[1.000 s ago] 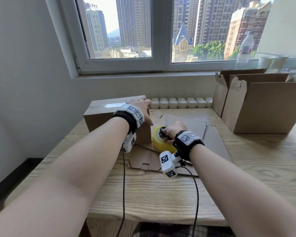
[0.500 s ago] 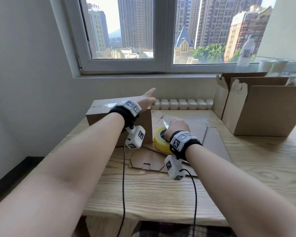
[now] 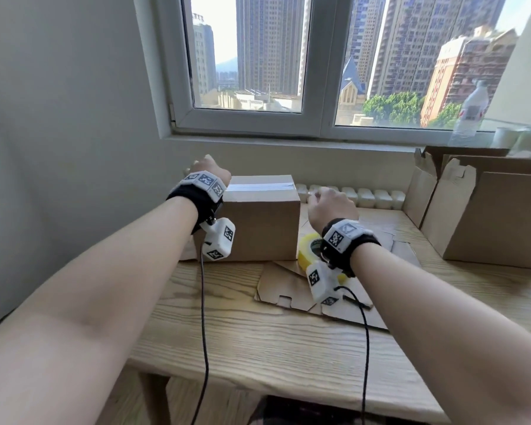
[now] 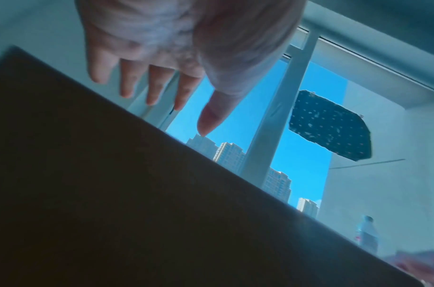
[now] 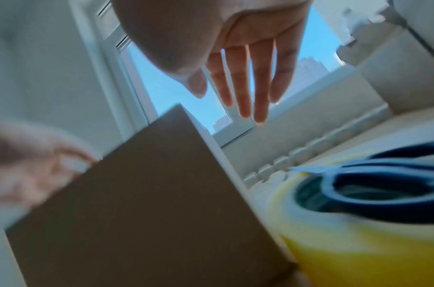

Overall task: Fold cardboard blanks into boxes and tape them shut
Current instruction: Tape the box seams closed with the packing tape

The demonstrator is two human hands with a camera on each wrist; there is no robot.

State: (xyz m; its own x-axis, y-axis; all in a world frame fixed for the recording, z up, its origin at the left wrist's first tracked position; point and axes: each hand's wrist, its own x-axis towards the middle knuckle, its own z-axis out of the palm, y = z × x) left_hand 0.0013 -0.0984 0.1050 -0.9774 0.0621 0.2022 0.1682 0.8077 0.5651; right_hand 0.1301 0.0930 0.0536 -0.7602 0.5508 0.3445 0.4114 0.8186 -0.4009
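Taped box (image 3: 262,220) near worktop (image 3: 258,342) back-left corner. My left hand (image 3: 210,173) and right hand (image 3: 330,205) flank it, fingers loose, grasping nothing, probably to lift it. Tape roll (image 3: 308,251) parked beside box, scissors (image 5: 373,180) resting on it, handy for next blank.

A pale wooden table (image 3: 282,348) fills the lower frame. At centre sits a taped cardboard box (image 3: 258,222); flat cardboard blanks (image 3: 292,286) lie just right of it, and open cardboard boxes (image 3: 497,216) stand at far right.
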